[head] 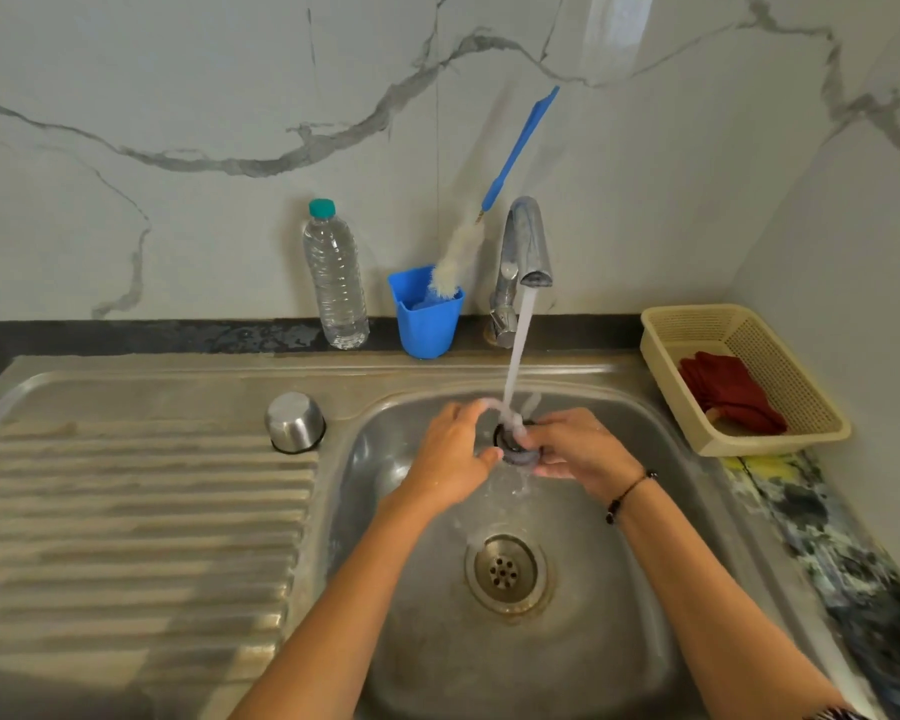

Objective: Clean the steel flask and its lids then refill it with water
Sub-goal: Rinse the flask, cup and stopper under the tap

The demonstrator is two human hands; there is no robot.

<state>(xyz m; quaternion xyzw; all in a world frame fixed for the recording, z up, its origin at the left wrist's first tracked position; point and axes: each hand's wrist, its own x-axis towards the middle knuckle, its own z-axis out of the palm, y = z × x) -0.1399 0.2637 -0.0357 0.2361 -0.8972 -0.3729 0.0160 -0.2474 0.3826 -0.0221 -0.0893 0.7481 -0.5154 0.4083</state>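
Over the steel sink basin (pixel 619 589), both hands hold a small dark round lid (pixel 515 449) under running water from the tap (pixel 528 241). My right hand (pixel 578 444) grips the lid from the right. My left hand (pixel 450 454) pinches its left edge with thumb and fingers. The stream hits the lid and splashes down. A steel cup-shaped lid (pixel 295 422) stands upside down on the drainboard, left of the basin. The flask body is not in sight.
A plastic water bottle (pixel 335 278) and a blue cup (pixel 427 314) holding a bottle brush (pixel 458 257) stand against the wall. A cream basket (pixel 744 376) with a red cloth (pixel 731 389) sits at right. The ribbed drainboard (pixel 126 511) lies at left.
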